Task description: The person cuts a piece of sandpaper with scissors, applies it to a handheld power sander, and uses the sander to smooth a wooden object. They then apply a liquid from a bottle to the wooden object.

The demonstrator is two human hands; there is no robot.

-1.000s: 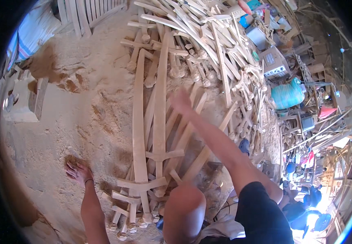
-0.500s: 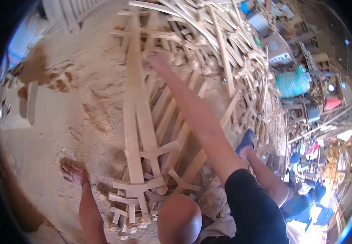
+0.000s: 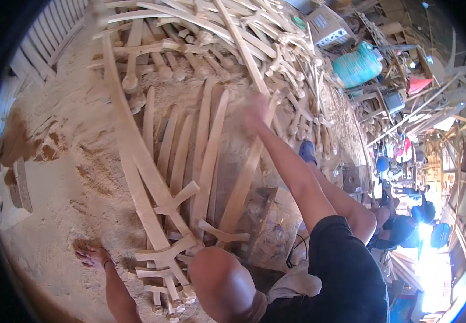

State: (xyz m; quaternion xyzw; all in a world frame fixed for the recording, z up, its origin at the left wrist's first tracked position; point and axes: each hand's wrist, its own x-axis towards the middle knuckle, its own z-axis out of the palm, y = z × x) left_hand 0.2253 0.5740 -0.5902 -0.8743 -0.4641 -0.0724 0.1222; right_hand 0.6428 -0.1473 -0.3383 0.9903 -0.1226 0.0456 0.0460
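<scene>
Pale wooden swords with curved crossguards and knobbed pommels lie side by side. Two long wooden swords [image 3: 139, 202] lie at the left of the row, hilts toward me. Several shorter wooden blades [image 3: 210, 153] rest in the middle, and a broader wooden sword [image 3: 240, 191] slants at the right. My right hand [image 3: 255, 112] is stretched forward beside the tip of that slanted sword. Motion smears its fingers, so I cannot tell what it holds, if anything. My left hand [image 3: 91, 255] rests with fingers spread on the sawdust-covered ground [image 3: 44, 231].
Piles of wooden sword pieces [image 3: 276, 43] lie at the far side. A teal wrapped bundle [image 3: 358, 65] and a box [image 3: 327, 26] stand beyond them. A block [image 3: 276, 229] sits by my knee [image 3: 219, 282]. Another person [image 3: 402, 223] is at the far right.
My right hand has moved from above the two long swords rightward to the slanted sword's tip. My left hand still rests on the sawdust. The whole view has shifted.
</scene>
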